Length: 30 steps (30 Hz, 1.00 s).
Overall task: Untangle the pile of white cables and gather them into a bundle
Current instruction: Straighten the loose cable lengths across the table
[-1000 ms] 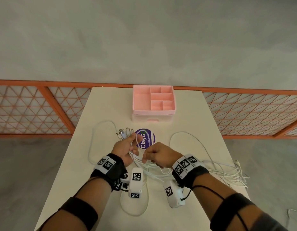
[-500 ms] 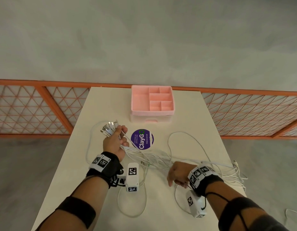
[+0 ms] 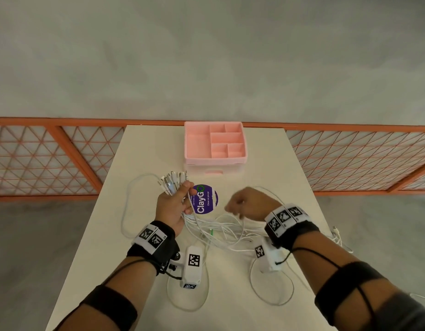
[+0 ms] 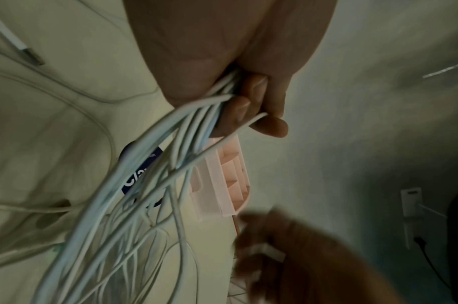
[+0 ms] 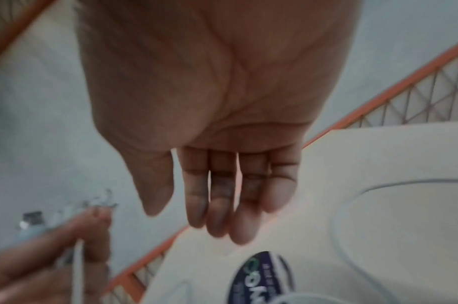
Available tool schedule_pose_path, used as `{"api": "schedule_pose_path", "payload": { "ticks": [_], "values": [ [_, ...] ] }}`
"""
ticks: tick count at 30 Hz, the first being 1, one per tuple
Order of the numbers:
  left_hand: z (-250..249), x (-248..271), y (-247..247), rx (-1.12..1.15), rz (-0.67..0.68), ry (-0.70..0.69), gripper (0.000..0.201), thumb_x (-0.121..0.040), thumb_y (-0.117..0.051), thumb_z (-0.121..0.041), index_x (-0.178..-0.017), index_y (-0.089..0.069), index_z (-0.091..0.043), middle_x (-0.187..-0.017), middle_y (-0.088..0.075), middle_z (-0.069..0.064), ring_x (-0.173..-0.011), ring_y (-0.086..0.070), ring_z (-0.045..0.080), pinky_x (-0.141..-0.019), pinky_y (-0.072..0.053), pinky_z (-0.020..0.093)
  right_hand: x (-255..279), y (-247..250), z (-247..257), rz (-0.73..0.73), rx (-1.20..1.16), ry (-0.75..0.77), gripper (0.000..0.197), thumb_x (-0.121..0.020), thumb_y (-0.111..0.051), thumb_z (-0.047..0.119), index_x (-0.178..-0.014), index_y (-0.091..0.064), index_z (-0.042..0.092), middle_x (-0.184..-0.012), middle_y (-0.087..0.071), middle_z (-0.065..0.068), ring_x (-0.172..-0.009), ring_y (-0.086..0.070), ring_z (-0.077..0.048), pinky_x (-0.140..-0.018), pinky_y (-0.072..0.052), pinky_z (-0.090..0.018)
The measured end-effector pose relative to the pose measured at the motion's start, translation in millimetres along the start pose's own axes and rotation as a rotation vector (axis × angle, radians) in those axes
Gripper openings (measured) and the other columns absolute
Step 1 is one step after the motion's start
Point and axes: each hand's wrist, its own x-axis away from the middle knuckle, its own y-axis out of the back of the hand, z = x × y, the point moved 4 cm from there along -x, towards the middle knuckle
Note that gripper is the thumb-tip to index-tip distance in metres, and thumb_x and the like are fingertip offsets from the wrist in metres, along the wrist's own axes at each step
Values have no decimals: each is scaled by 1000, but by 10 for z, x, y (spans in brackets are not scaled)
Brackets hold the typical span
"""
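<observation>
My left hand [image 3: 174,203] grips a bunch of white cables [image 3: 221,231] near their plug ends [image 3: 172,181], which fan out above my fist. In the left wrist view my fingers [image 4: 251,102] curl round the strands of the white cables [image 4: 155,174], which trail down to the table. My right hand [image 3: 247,203] hovers to the right of the left one, above the loose strands. The right wrist view shows the right hand [image 5: 222,205] with straight, relaxed fingers and nothing in it. Cable loops [image 3: 187,295] lie near the front of the table.
A pink compartment organiser [image 3: 215,145] stands at the far middle of the white table [image 3: 116,235]. A round purple sticker [image 3: 204,199] lies between my hands. Cable ends [image 3: 336,232] reach the table's right edge. An orange mesh fence [image 3: 51,158] runs behind the table.
My right hand let go of the strands low on the right and rose toward the left hand, empty. The left hand kept its grip on the plug ends and shifted slightly right.
</observation>
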Motion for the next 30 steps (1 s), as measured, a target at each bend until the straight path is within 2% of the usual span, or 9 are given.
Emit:
{"api": "schedule_pose_path", "payload": {
  "ticks": [3,7,11,16,19,21,24,27,30],
  "values": [
    [3,51,-76,-77,66,-17,18,-96,-63,-17,-87,-68,-3,-67,-65,5,-40,-43,8,-40,-29,20,-71,65,427,-141,-212,155,22,-94,-61,33,-92,-72,13,-82,-72,-4,-62,-65,-13,-59,-49,-22],
    [41,78,-118,-188,136,-30,20,-94,-66,-17,-81,-69,-3,-68,-66,11,-42,-34,12,-42,-28,24,-220,-28,686,-197,-362,208,21,-92,-65,32,-83,-70,14,-69,-67,-6,-58,-57,-16,-61,-50,-35],
    [50,89,-98,-221,164,-22,16,-95,-65,-16,-86,-70,-4,-70,-69,10,-44,-36,12,-43,-29,24,-241,-73,736,-174,-336,186,30,-94,-61,30,-72,-70,10,-61,-64,-16,-52,-48,-16,-60,-43,-33],
    [87,-5,-64,-291,154,-5,13,-97,-63,-17,-95,-69,-6,-75,-61,11,-59,-48,17,-47,-35,26,-258,-77,836,-363,-239,177,19,-90,-64,19,-72,-68,19,-63,-68,0,-55,-60,-5,-60,-46,-23],
    [43,-31,-61,-346,168,-38,18,-99,-58,-15,-84,-65,-7,-65,-54,8,-58,-45,19,-52,-35,31,-283,-62,853,-444,-307,161,12,-82,-72,16,-73,-65,16,-67,-69,-5,-63,-68,-20,-62,-57,-33],
    [21,-19,-60,-378,188,-61,20,-98,-59,-13,-79,-63,-9,-64,-51,8,-59,-45,20,-55,-36,33,-286,-49,862,-435,-303,154,19,-80,-76,20,-71,-62,11,-64,-69,-7,-59,-66,-20,-60,-59,-37],
    [15,47,-89,-340,224,-63,16,-97,-60,-12,-82,-62,-12,-64,-49,5,-58,-46,17,-57,-39,32,-268,3,874,-411,-261,141,32,-79,-80,31,-68,-61,7,-61,-68,-8,-52,-60,-15,-56,-53,-33],
    [24,82,-114,-258,257,-8,21,-100,-55,-11,-80,-60,-14,-59,-36,1,-50,-39,13,-52,-39,29,-263,7,916,-402,-188,196,39,-86,-72,36,-66,-63,4,-61,-67,-10,-52,-54,-14,-58,-52,-34],
    [20,127,-143,-257,216,-8,26,-99,-58,-14,-73,-60,-12,-54,-33,0,-44,-33,12,-51,-37,30,-230,-14,1005,-441,-66,238,47,-98,-55,36,-67,-63,2,-64,-67,-11,-59,-58,-22,-66,-52,-37]
  ]
}}
